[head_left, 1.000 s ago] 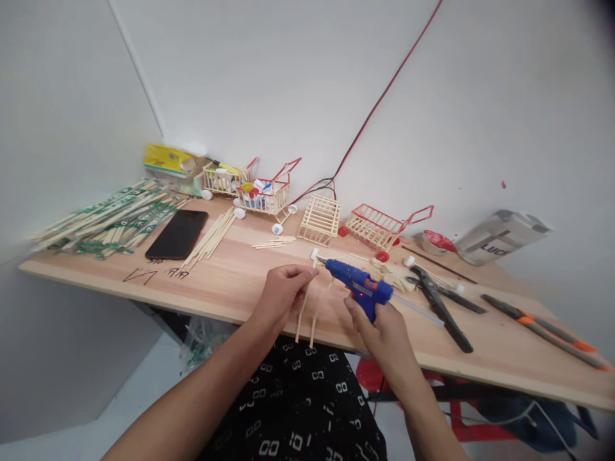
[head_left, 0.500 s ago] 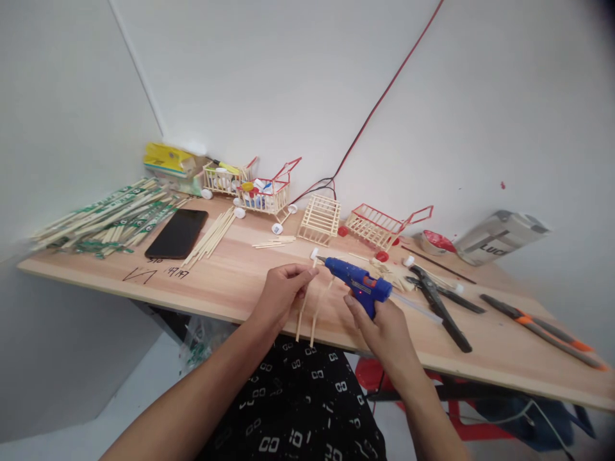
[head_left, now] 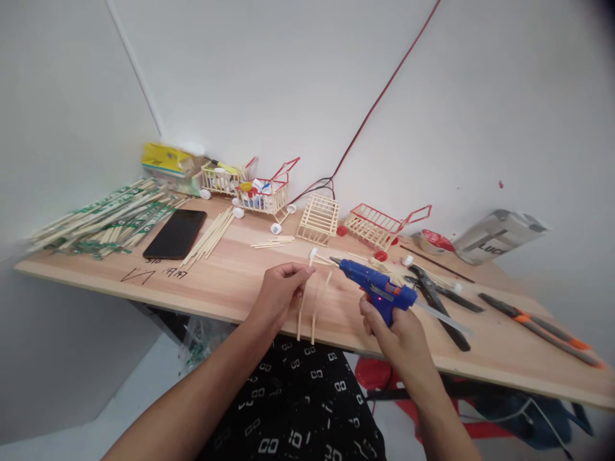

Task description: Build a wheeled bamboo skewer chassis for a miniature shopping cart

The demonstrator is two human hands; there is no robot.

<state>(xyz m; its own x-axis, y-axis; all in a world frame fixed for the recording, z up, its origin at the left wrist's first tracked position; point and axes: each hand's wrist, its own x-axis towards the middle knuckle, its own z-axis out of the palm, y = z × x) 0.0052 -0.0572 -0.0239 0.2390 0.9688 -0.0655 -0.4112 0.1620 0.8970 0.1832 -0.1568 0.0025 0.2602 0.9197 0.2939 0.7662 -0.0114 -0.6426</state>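
Observation:
My left hand (head_left: 281, 291) pinches a thin wooden stick (head_left: 301, 315) between thumb and fingers. A small white cap (head_left: 313, 253) sits at the stick's upper end. To its right another thin stick (head_left: 320, 301) lies on the table and juts over the front edge. Wrapped around the handle of a blue hot glue gun (head_left: 372, 282), my right hand (head_left: 398, 333) keeps it above the table. The gun's nozzle points left, apart from the white cap, and a clear glue stick (head_left: 444, 317) sticks out of its back.
Small stick-built carts (head_left: 263, 195) and a stick basket frame (head_left: 318, 219) stand along the wall. A phone (head_left: 175, 234), bundled chopsticks (head_left: 115, 218) and loose sticks (head_left: 210, 238) lie left. Black cutters (head_left: 439, 307), orange-handled pliers (head_left: 542, 330) and a red paint cup (head_left: 436, 242) are right.
My right hand has drawn the glue gun to the right and slightly down, away from the white cap. The left hand keeps its pinch on the stick, nearly still.

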